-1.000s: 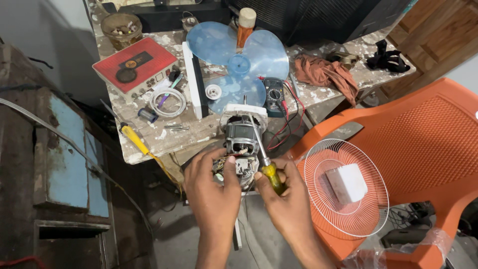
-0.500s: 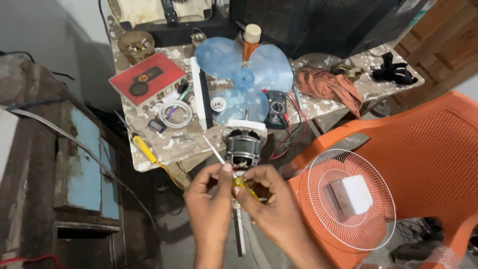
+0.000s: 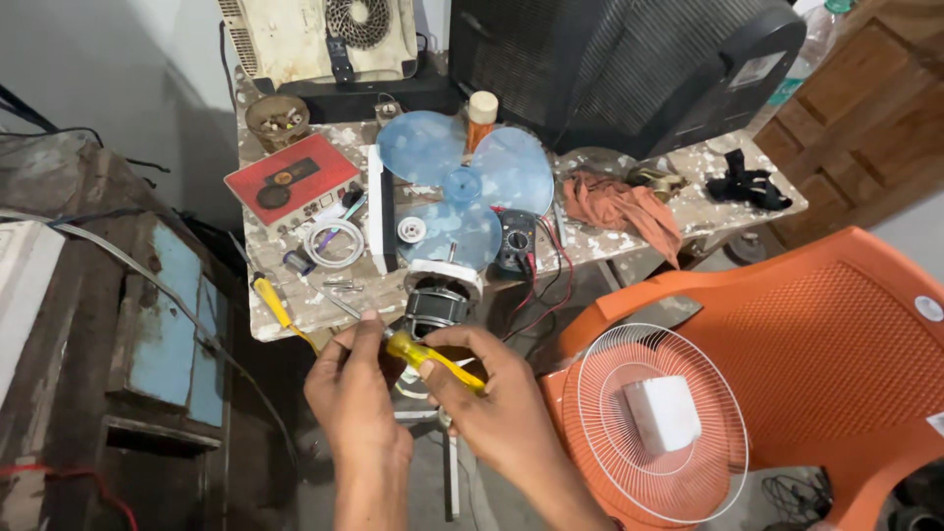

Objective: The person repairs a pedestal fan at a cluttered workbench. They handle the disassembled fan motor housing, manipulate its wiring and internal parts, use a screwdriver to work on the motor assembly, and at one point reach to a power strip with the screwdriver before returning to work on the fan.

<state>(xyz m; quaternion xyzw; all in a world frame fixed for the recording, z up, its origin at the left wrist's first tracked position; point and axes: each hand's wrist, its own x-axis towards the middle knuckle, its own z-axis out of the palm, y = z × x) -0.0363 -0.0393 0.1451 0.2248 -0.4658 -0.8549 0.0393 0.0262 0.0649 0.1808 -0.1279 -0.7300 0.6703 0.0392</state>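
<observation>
My right hand (image 3: 497, 398) grips the yellow handle of a screwdriver (image 3: 433, 360), which lies almost level and points left. My left hand (image 3: 352, 388) pinches the metal shaft near its tip. Both hands hover just in front of a fan motor (image 3: 436, 305) with a white front plate, standing at the table's near edge. A translucent blue fan blade (image 3: 462, 182) lies on the table behind the motor. The motor's lower part is hidden by my hands.
A worn table (image 3: 295, 315) carries a second yellow screwdriver (image 3: 272, 302), a black multimeter (image 3: 514, 239), a red box (image 3: 290, 177), a coiled white cable (image 3: 332, 242) and an orange rag (image 3: 619, 211). To the right an orange plastic chair (image 3: 816, 354) holds a white fan grille (image 3: 659, 423).
The screwdriver has come off the motor and swung from upright to nearly level. My left hand left the motor and took the shaft. The view tilted up, showing more of the table's back.
</observation>
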